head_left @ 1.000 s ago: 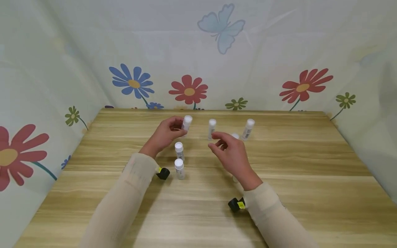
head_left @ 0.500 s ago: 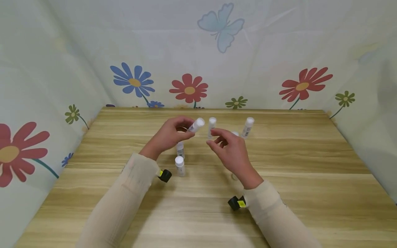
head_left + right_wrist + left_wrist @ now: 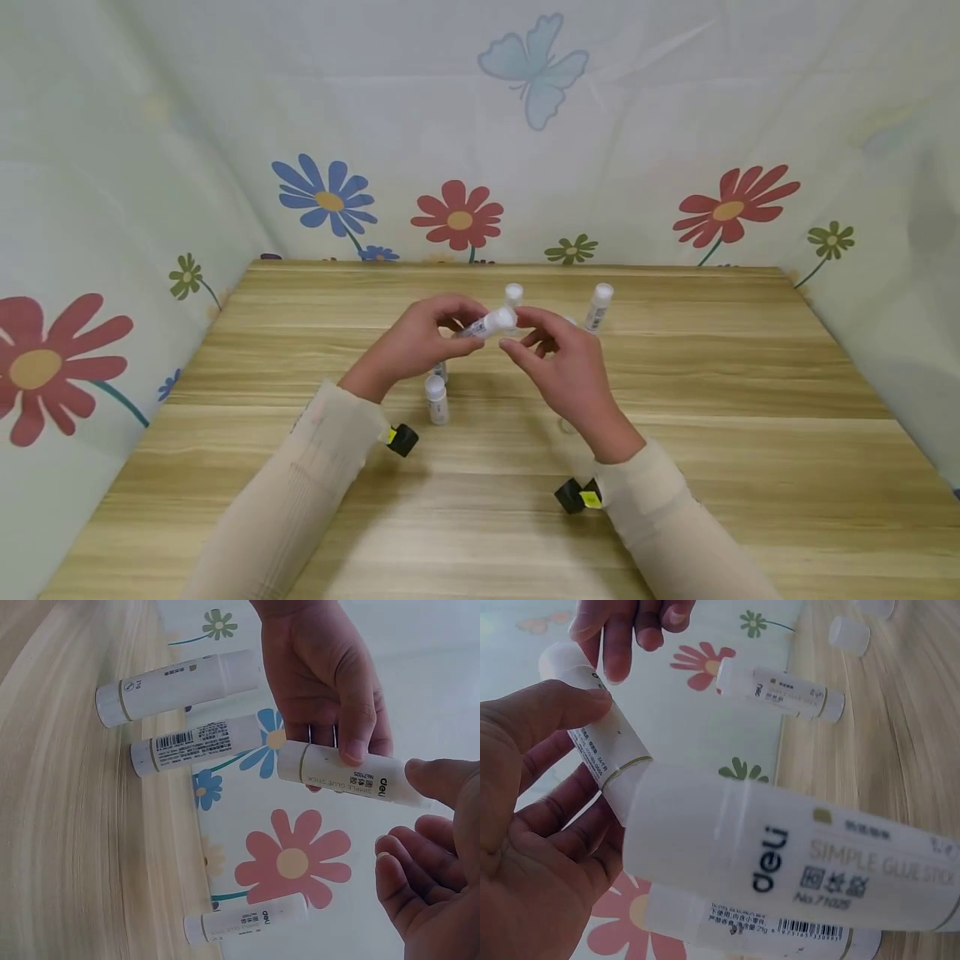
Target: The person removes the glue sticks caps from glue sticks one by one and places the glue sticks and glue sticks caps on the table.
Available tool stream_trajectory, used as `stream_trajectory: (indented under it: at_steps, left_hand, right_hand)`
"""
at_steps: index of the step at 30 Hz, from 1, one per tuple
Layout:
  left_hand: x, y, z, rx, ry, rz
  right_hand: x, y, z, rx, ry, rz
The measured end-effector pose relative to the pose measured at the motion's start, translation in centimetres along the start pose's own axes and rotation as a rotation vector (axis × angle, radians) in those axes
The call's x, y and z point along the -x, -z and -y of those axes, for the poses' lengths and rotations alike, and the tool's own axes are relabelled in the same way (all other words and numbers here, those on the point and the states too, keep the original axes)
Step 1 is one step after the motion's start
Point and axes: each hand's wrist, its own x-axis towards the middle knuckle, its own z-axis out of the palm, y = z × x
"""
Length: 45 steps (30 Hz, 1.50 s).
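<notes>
Left hand pinches tilted Deli glue stick mid-body, presumably leaving its cap exposed. Right hand spread, unclosed, beside the cap; contact unclear.

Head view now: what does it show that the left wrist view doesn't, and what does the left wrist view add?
Only the head view: the blue butterfly on the backdrop, the blue flower and both beige sleeves.

Only the left wrist view: readable print, "deli" and "SIMPLE GLUE STICK", on the closest glue stick, plus a barcode on the one behind it.

Both: the left hand holding a tilted glue stick, the right hand by its cap, and the wooden table.
</notes>
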Motion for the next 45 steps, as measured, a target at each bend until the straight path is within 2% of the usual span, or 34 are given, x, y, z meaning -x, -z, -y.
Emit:
stream_trajectory:
  at_steps: [11,20,27,45]
  left_hand:
    - [1.4,-1.0,-1.1,-0.097,-0.06,0.023]
    - [2.0,-2.2,-2.0,-0.141,-0.107,0.048]
    - [2.2,-2.9,-2.3,-0.169,-0.119,0.035]
    - [2.9,-2.6,-3.2,-0.208,-0.12,0.048]
  right_hand:
    - [1.6,1.2,0.1,-0.052,0.003,-0.006]
    - [2.9,1.9,-0.2,-0.087,0.038,-0.007]
    - [3.3,2.2,-0.3,-0.046,0.063,-0.009]
    - [3.4,2.9,0.2,0.018,0.122,0.003]
